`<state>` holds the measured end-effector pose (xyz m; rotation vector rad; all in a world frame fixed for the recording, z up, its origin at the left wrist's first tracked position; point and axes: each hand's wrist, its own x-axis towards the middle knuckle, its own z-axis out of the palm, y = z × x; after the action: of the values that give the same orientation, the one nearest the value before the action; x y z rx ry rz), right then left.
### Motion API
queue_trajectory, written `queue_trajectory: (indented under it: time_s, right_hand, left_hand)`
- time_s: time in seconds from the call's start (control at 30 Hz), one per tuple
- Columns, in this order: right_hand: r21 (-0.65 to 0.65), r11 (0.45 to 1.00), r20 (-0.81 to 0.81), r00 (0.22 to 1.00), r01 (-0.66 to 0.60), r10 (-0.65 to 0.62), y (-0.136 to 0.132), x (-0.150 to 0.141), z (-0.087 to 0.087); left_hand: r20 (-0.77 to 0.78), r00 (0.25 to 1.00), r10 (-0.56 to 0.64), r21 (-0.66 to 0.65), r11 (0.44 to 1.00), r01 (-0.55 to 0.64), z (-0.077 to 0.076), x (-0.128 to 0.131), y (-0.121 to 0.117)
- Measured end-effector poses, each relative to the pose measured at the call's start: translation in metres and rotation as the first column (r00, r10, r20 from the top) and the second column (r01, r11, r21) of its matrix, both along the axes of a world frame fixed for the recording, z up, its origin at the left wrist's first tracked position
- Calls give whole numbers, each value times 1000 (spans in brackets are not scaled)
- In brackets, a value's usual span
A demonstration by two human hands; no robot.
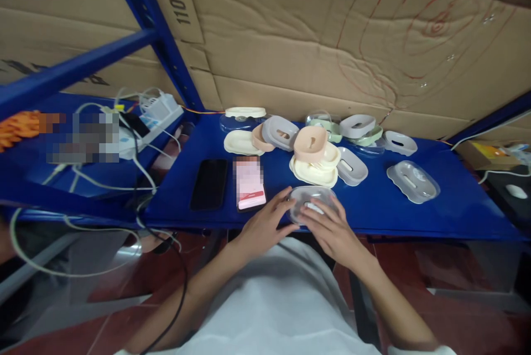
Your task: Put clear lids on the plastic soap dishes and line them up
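1. Steadying a clear-covered grey dish (301,197) at the table's near edge, the left hand (265,228) is half open, its thumb and fingertips curved around the dish's left side.
2. The right hand (338,233) has bent, slightly parted fingers laid over the cover and right side, grasping it lightly; I cannot tell where its thumb is.
3. Two phones lie left of the hands: a dark phone (209,184) and a lit phone (250,183), its screen partly blurred out.
4. Five other grey pieces (352,167) show, one at right under its own clear cover.
5. Two peach-toned pieces (309,145) and two green pieces (371,136) sit among them; the cream pieces (238,143) number at least four, but overlap too much for a sure count.
6. Everything rests on a blue table (373,215), backed by a cardboard wall (269,40) with red curved lines.
7. At left, a white power strip (164,117) lies among cables; red floor tiles (398,275) show below.
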<state>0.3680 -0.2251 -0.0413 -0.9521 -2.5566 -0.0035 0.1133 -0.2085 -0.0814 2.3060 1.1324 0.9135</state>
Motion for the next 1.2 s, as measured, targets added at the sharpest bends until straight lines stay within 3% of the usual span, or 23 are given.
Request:
queue_trajectory:
  time_s: [0.1,0.3,0.57,0.87,1.03,1.13,1.2]
  right_hand:
    - [-26,996,-17,996,87,-88,11,15,2]
    - [-99,994,-46,998,48,-53,29,32,1]
    - [23,999,37,999,31,-32,20,25,-2]
    - [-80,997,-68,998,7,-13,16,30,-3]
    - [28,978,-97,974,206,-202,-10,69,-12]
    - [131,906,-136,912,403,-386,-16,112,-21]
    - [172,850,-148,866,498,-478,-11,142,-26]
  left_hand:
    - [17,1000,-3,-18,1000,3,5,2,1]
    - [23,1000,-10,-53,999,11,10,11,4]
    - [80,996,-30,5,1000,30,3,5,5]
    - [19,1000,6,10,1000,-6,1,7,-3]
    - [15,1000,-11,53,999,10,8,7,-4]
    - [33,999,2,84,996,-5,18,12,4]
    - [-43,999,13,104,995,-8,25,20,12]
